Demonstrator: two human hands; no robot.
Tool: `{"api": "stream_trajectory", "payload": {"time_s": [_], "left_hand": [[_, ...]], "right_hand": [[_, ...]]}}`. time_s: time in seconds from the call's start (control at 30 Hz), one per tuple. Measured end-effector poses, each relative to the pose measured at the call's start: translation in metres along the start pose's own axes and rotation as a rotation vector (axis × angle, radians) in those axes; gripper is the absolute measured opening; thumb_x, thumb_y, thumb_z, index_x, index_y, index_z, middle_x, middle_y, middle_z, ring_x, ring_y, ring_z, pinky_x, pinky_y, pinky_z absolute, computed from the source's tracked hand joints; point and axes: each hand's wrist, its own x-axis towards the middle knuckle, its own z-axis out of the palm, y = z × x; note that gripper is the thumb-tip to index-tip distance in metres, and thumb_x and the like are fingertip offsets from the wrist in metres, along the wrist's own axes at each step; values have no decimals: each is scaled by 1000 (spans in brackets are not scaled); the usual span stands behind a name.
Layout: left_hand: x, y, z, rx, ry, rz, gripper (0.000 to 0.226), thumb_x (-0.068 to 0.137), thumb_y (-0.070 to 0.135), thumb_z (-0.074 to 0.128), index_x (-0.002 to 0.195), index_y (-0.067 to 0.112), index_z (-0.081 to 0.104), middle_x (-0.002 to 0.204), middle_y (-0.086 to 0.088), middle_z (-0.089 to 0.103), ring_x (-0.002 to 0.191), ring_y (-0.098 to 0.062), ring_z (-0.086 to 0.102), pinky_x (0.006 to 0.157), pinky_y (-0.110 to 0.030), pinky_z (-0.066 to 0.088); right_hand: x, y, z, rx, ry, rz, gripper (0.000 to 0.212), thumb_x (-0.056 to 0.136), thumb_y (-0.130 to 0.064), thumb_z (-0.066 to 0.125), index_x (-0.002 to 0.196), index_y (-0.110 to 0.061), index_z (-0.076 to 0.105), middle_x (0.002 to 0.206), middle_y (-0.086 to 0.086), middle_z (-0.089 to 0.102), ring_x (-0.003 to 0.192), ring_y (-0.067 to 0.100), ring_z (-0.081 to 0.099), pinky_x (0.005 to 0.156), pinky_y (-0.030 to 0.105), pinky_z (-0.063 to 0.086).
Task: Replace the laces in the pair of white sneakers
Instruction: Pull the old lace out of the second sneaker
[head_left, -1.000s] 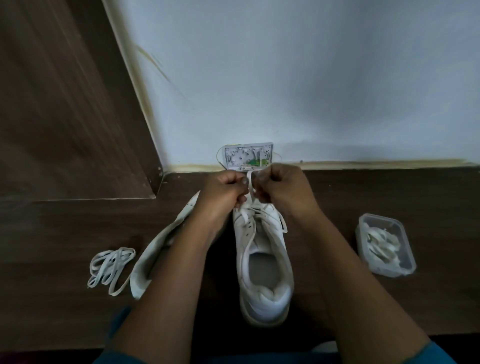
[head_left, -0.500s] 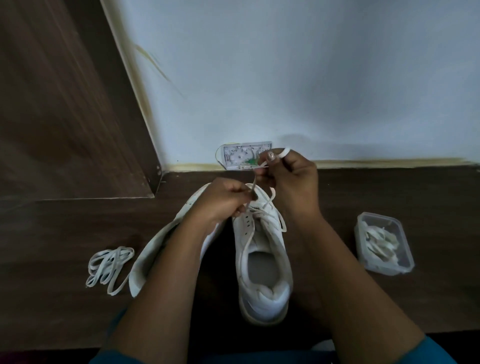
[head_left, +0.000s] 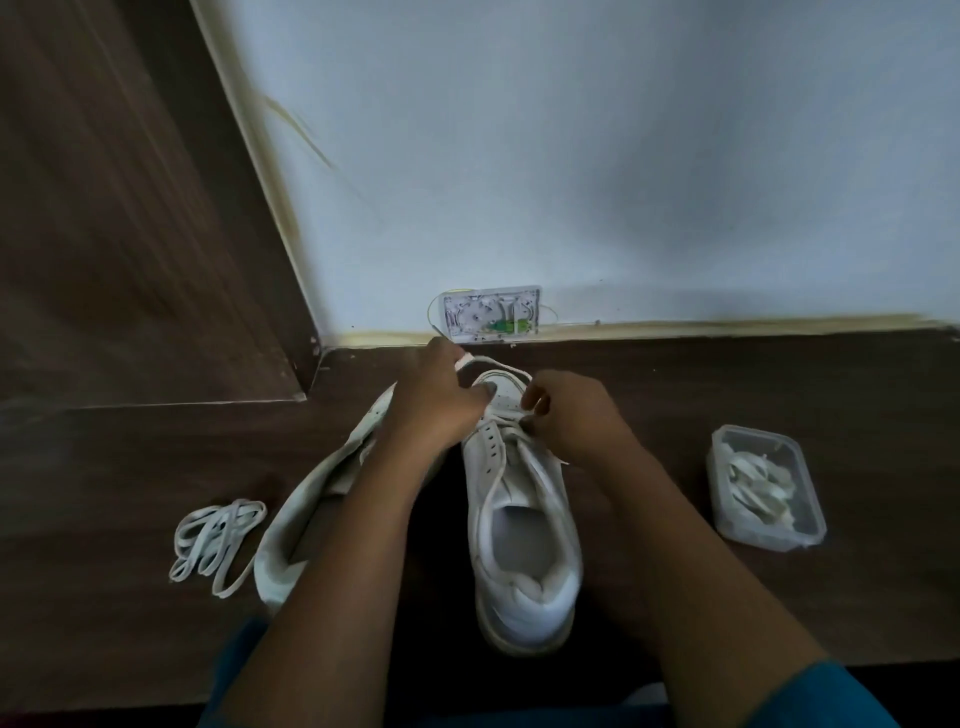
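Note:
A white sneaker (head_left: 524, 545) stands upright on the dark floor, toe toward the wall, with a white lace (head_left: 501, 362) partly threaded near its toe. My left hand (head_left: 441, 400) grips one end of that lace above the toe. My right hand (head_left: 571, 415) pinches the lace at the right eyelets. The second white sneaker (head_left: 306, 499) lies tilted on its side to the left, partly under my left forearm, and I see no lace in it. A loose bundle of white laces (head_left: 215, 543) lies on the floor at far left.
A clear plastic tub (head_left: 766, 488) holding several white laces sits on the floor to the right. A small white wall box (head_left: 491, 313) sits at the skirting just beyond the shoe. A wooden door panel (head_left: 130, 234) stands at left.
My right hand has come down from near the wall box to the eyelets. My left hand has risen toward the toe, drawing the lace out into a loop across the toe.

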Motion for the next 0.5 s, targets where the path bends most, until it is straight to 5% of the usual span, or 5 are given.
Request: {"api": "stream_trajectory", "payload": {"time_s": [0.1, 0.2, 0.3, 0.4, 0.5], "left_hand": [[-3, -1, 8, 60, 10, 96, 37, 81, 18, 69, 114, 15, 51, 110, -1, 35, 92, -13, 44, 79, -20, 33], [-3, -1, 15, 204, -106, 146, 17, 80, 24, 63, 97, 24, 67, 107, -6, 50, 89, -21, 54, 80, -26, 42], [-1, -1, 24, 294, -217, 151, 39, 68, 35, 43, 86, 22, 75, 97, -13, 64, 90, -30, 60, 83, -36, 48], [-3, 1, 27, 295, -175, 125, 19, 78, 19, 55, 87, 19, 72, 106, -14, 51, 95, -31, 54, 87, -38, 47], [-1, 0, 31, 149, -150, 95, 21, 77, 8, 54, 74, 22, 69, 100, -15, 59, 97, -33, 56, 86, -41, 46]], "right_hand": [[0, -2, -3, -62, -20, -11, 9, 84, -15, 64, 93, -15, 68, 105, 4, 67, 100, 21, 61, 75, 23, 40], [-3, -2, -6, -53, -67, -43, 15, 85, -12, 62, 97, -13, 71, 111, 5, 66, 104, 21, 60, 83, 23, 41], [-3, -1, -6, -37, -76, -54, 17, 85, -9, 62, 98, -14, 71, 113, 5, 65, 107, 20, 59, 88, 24, 41], [-2, 0, -5, -35, -81, -51, 18, 84, -8, 60, 97, -15, 71, 112, 4, 66, 105, 19, 60, 83, 21, 40], [-2, 2, -4, 49, -70, -37, 16, 82, -10, 62, 93, -16, 70, 107, 3, 67, 99, 18, 62, 73, 19, 40]]}}
